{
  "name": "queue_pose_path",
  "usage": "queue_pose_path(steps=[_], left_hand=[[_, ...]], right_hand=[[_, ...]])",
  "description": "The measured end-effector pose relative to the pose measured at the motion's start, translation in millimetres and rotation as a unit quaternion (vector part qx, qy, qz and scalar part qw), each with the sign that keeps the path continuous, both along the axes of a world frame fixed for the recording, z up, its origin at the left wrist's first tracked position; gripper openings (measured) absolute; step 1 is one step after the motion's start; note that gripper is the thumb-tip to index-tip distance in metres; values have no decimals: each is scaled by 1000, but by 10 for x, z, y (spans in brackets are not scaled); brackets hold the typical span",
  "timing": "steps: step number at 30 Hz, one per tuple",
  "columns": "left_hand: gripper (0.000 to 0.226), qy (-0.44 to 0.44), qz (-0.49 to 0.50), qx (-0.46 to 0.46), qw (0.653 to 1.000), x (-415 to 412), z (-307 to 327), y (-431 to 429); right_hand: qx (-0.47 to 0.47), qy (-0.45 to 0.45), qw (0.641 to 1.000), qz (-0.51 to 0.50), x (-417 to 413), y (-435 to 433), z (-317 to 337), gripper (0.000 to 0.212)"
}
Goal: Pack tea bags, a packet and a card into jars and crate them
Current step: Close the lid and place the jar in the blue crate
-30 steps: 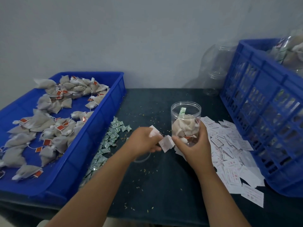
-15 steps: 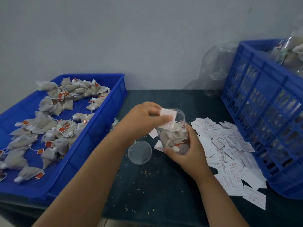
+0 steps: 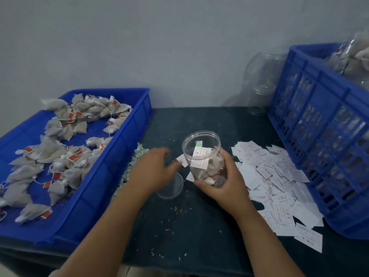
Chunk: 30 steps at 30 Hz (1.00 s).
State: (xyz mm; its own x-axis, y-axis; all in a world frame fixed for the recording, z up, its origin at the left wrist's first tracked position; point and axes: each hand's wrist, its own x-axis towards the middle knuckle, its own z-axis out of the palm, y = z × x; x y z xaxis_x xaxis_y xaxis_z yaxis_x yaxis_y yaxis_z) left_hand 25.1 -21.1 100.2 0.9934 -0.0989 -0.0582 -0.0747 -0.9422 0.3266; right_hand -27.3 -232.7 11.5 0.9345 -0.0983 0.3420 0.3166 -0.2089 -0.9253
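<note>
My right hand (image 3: 223, 188) grips a clear plastic jar (image 3: 201, 140), tilted toward me at the table's middle. Inside it lie several tea bags, a small green packet (image 3: 198, 143) and a white card (image 3: 200, 159). My left hand (image 3: 154, 168) hovers just left of the jar, fingers relaxed and holding nothing, partly over the clear lid (image 3: 173, 187) lying on the table. A blue tray (image 3: 103, 176) at the left holds several grey tea bags (image 3: 58, 156) with red tags. Green packets (image 3: 137, 154) lie beside the tray. White cards (image 3: 277, 176) are heaped to the right.
A tall blue crate (image 3: 319, 136) stands at the right with filled jars showing over its rim. Empty clear jars (image 3: 261, 92) stand at the back against the wall. Tea crumbs are scattered over the dark table (image 3: 179, 226).
My left hand brought a white card up to the jar mouth, let it go inside, and has moved down toward the lid. The right hand tilted the jar.
</note>
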Motion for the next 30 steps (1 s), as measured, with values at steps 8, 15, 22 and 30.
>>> queue_pose_path(steps=[8,15,22,30], left_hand=[[73,-66,24,87,994,-160,-531,85],[22,-54,120,-396,909,-105,-211,93],[38,37,-60,-469,880,-188,247,74],[69,-61,-196,-150,967,-291,263,-99]], right_hand=[[-4,13,1000,2,-3,10,4,92],[10,38,999,34,-84,40,36,94],[-81,37,994,67,-96,103,43,89],[-105,61,990,66,-90,113,33,89]])
